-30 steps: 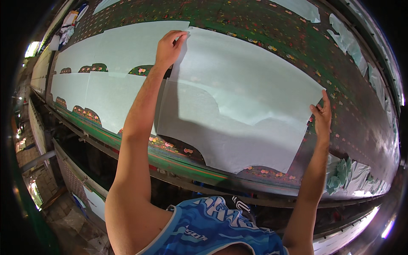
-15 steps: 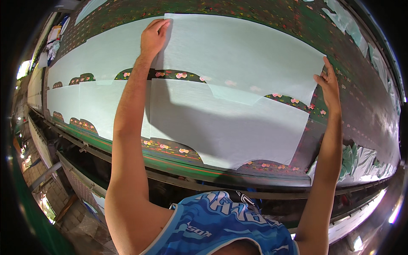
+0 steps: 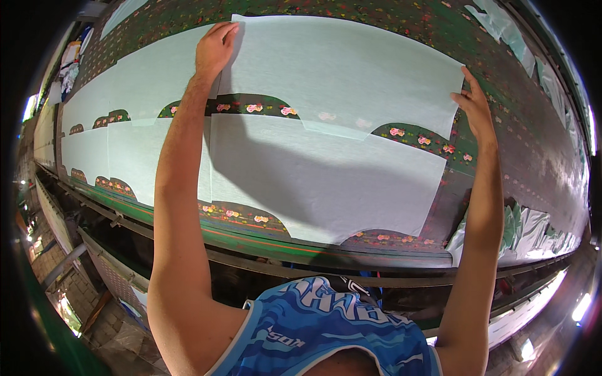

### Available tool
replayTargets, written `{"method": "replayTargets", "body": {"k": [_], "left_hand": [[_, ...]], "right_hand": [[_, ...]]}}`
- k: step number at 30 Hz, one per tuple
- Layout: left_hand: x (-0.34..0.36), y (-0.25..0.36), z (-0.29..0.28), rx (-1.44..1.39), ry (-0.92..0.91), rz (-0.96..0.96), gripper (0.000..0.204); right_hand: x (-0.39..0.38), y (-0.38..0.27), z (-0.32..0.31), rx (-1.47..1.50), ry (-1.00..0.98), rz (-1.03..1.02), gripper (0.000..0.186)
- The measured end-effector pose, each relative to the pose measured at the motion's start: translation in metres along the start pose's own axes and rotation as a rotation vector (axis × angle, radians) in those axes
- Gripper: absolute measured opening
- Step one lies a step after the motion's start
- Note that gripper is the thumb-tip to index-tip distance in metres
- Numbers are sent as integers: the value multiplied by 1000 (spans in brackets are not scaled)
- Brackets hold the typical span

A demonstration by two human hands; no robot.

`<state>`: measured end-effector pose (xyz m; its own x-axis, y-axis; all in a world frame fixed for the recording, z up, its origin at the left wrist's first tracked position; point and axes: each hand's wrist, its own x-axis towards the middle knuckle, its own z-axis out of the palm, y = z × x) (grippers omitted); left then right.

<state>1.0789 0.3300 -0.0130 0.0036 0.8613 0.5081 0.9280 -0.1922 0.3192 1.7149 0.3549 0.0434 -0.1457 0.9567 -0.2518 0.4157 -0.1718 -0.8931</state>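
A pale, whitish cut panel [image 3: 345, 69], thin like fabric or paper, lies at the far side of the table with curved cutouts along its near edge. My left hand [image 3: 215, 49] is closed on its far left corner, thumb and fingers pinched together. At the right edge, my right hand [image 3: 475, 103] holds the panel by its far corner, index finger stretched to the corner and thumb lower on the edge. Its other fingers are partly hidden. A similar pale panel [image 3: 326, 169] lies nearer me, slightly overlapped by the far one and shaded by my arms.
More pale panels [image 3: 147, 78] lie at left. The long dark table [image 3: 520, 144] has colourful specks and pink printed motifs showing around the panels. Crumpled translucent sheeting [image 3: 520, 232] sits at the near right, with more strips [image 3: 505, 34] at the far right. A metal rail [image 3: 282, 271] runs along the near edge.
The far panel's right end has shifted slightly away from me, together with my right hand. My left hand keeps its pinch at the left corner. The whole view has shifted a little.
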Motion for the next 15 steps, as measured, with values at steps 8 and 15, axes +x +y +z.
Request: {"method": "replayTargets", "body": {"k": [8, 15], "left_hand": [[3, -13, 2, 233, -69, 100, 30], [0, 46, 34, 532, -274, -40, 74]], "right_hand": [[4, -11, -5, -43, -61, 128, 86], [11, -9, -5, -192, -45, 68, 91]]}}
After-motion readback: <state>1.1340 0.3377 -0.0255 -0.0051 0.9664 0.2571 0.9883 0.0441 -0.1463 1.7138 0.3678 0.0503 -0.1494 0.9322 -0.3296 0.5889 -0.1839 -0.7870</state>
